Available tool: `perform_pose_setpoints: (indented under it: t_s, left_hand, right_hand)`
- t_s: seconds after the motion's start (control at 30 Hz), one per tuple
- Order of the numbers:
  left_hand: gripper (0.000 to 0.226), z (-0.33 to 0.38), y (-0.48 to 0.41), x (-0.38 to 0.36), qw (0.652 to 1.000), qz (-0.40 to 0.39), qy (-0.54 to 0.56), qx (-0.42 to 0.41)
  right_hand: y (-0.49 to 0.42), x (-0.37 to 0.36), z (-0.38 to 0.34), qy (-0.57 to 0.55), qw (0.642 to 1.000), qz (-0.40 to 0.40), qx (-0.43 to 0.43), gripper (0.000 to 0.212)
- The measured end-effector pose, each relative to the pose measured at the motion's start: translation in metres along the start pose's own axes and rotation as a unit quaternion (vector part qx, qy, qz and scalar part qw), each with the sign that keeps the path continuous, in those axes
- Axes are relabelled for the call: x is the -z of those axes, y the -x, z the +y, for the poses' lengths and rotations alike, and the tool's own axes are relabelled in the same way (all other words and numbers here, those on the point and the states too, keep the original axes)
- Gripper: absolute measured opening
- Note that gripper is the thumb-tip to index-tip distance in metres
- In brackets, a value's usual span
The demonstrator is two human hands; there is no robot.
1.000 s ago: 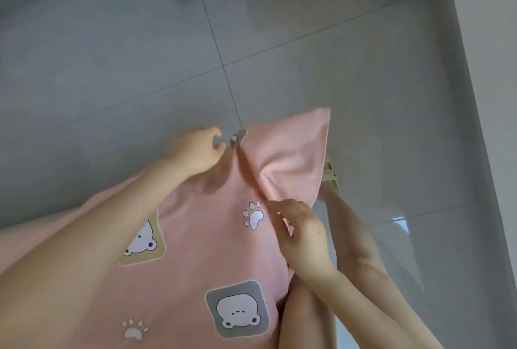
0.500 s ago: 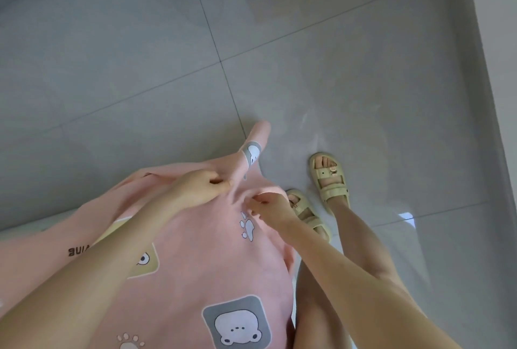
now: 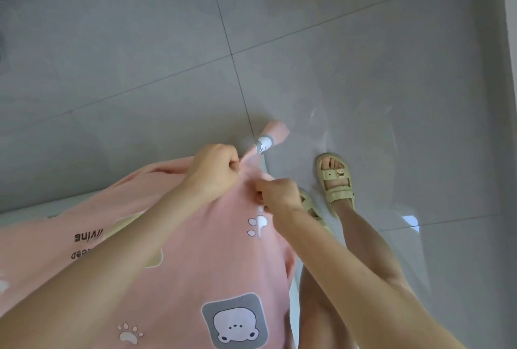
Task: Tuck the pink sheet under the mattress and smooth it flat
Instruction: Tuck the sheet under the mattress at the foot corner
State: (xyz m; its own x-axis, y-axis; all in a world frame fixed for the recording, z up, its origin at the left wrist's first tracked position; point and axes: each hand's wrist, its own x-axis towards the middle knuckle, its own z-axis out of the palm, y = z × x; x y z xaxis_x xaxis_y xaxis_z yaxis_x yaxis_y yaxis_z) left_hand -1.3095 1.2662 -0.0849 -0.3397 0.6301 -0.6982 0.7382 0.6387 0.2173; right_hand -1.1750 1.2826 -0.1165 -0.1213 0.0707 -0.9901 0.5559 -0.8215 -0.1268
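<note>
Corner of sheet (image 3: 195, 264) gathered: left hand (image 3: 212, 174) grips twisted tail, right hand (image 3: 279, 195) pinches fold beside. Pull taut, then tuck flat.

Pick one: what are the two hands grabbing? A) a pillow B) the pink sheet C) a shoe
B: the left hand and the right hand both pinch a bunched corner of the pink sheet. The only shoes in view are the sandals, and those are on the feet on the floor.
</note>
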Motion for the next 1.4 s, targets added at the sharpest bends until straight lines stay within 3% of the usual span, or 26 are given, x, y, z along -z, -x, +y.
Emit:
perform_pose_setpoints:
  t_s: [0.1, 0.2, 0.33, 0.43, 0.53, 0.57, 0.67, 0.77, 0.93, 1.07, 1.17, 1.3, 1.4]
  left_hand:
    - [0.015, -0.001, -0.003, -0.002, 1.0, 0.02, 0.008, -0.008]
    - [0.016, -0.009, -0.01, -0.018, 0.998, -0.011, 0.058, 0.006]
    - [0.021, -0.033, -0.015, -0.011, 0.991, 0.004, 0.128, 0.046]
    - [0.021, -0.067, -0.006, 0.004, 0.985, 0.089, 0.12, 0.09]
    - [0.022, -0.1, 0.01, 0.009, 0.985, 0.081, 0.088, 0.122]
    - [0.021, -0.108, 0.013, 0.006, 0.988, 0.062, 0.08, 0.117]
    - [0.02, -0.117, 0.019, -0.007, 0.99, -0.065, 0.092, 0.087]
    - [0.039, -0.11, 0.017, -0.025, 0.98, -0.161, 0.075, 0.086]
    - [0.06, -0.102, 0.015, -0.034, 0.99, -0.113, 0.078, 0.041]
    - [0.064, -0.091, 0.018, -0.031, 0.992, -0.124, 0.005, -0.009]
    - [0.071, -0.081, 0.02, -0.023, 0.986, -0.162, -0.038, 0.003]
    - [0.079, -0.092, 0.042, -0.006, 0.979, -0.179, 0.074, 0.055]
    - [0.092, -0.099, 0.07, 0.009, 0.97, -0.191, 0.149, 0.034]
  right_hand:
    - [0.008, 0.014, 0.005, -0.031, 0.996, 0.046, 0.076, 0.032]
    - [0.008, 0.007, 0.007, -0.003, 0.996, 0.058, 0.072, 0.042]
    - [0.002, 0.001, 0.007, 0.061, 0.989, 0.076, 0.111, 0.023]
    - [0.022, -0.003, 0.014, 0.194, 0.942, 0.098, 0.257, 0.018]
    - [0.041, -0.019, 0.018, 0.248, 0.882, 0.084, 0.393, 0.014]
    - [0.042, -0.024, 0.022, 0.26, 0.884, 0.079, 0.381, 0.015]
    - [0.035, -0.027, 0.038, 0.179, 0.957, 0.092, 0.21, 0.022]
    - [0.028, -0.025, 0.055, 0.137, 0.979, 0.071, 0.131, 0.016]
    - [0.025, -0.035, 0.061, 0.017, 0.994, -0.033, 0.106, 0.035]
    - [0.018, -0.044, 0.065, -0.025, 0.994, -0.046, 0.098, 0.041]
    - [0.021, -0.045, 0.064, -0.058, 0.99, -0.045, 0.121, 0.044]
    - [0.038, -0.046, 0.058, -0.083, 0.977, -0.036, 0.192, 0.032]
    - [0.055, -0.052, 0.056, -0.068, 0.969, -0.079, 0.224, 0.041]
